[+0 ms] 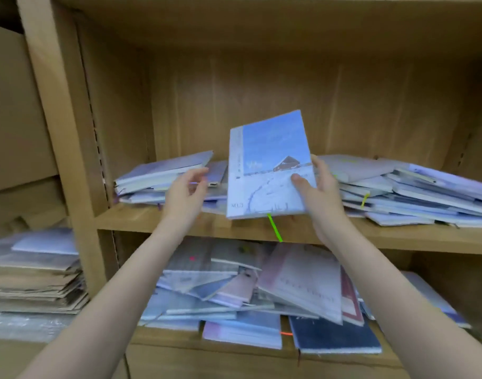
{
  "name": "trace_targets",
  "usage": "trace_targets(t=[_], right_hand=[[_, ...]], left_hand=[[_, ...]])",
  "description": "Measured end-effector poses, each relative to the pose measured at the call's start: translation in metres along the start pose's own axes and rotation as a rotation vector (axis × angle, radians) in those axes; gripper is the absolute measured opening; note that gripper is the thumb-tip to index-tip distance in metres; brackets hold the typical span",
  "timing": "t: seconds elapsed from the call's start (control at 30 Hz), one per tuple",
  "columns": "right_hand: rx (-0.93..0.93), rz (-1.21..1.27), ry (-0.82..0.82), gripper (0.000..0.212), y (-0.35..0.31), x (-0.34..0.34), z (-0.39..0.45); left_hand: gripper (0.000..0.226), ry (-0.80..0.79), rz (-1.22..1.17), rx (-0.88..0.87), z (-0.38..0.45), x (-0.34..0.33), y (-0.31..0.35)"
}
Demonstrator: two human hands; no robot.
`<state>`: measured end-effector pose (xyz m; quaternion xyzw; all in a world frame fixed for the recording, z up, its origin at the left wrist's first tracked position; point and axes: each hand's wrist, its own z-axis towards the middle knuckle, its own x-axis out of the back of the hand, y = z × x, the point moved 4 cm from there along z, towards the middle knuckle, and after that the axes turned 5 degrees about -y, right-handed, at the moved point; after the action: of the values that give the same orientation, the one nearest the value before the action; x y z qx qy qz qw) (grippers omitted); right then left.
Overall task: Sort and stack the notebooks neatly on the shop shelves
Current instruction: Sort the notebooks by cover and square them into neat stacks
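Right hand [320, 187] pinches blue notebook [270, 165] at its lower right edge, cover up, above the upper shelf [157, 218]. Left hand [186, 191] spread, empty, near left pile [157, 179]. Judged light, thin, slightly floppy, glossy; support the spine edge.

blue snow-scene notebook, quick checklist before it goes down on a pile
1. Grip: right hand holds the blue snow-scene notebook by its lower right corner: ok.
2. Left hand free to steady it: ok, open, holds nothing.
3. Left pile squared up: not ok, covers splayed.
4. Right pile squared up: not ok, fanned out.
5. Green ribbon tucked in: not ok, hangs below.
6. Matching covers in either pile: cannot tell.
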<state>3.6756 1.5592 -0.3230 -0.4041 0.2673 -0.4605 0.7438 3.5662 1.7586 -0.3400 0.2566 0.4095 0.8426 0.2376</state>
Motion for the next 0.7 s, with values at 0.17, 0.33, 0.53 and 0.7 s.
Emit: trace_targets(t=[0.17, 0.33, 0.53, 0.7], right_hand=[[-0.160, -0.104, 0.040, 0.022, 0.014, -0.027, 0.063], [-0.322, 0.090, -0.011, 0.011, 0.021, -0.063, 0.091], [-0.294, -0.172, -0.003, 0.020, 0.023, -0.050, 0.102], [-0.272, -0.201, -0.022, 0.027, 0.018, -0.040, 0.094]], left_hand=[[0.042, 0.080, 0.568, -0.105, 0.037, 0.044, -0.035], [0.045, 0.014, 0.810, -0.133, 0.060, 0.028, -0.045], [0.033, 0.032, 0.671, -0.120, 0.072, 0.034, -0.042], [0.050, 0.014, 0.918, 0.014, 0.063, 0.067, -0.066]])
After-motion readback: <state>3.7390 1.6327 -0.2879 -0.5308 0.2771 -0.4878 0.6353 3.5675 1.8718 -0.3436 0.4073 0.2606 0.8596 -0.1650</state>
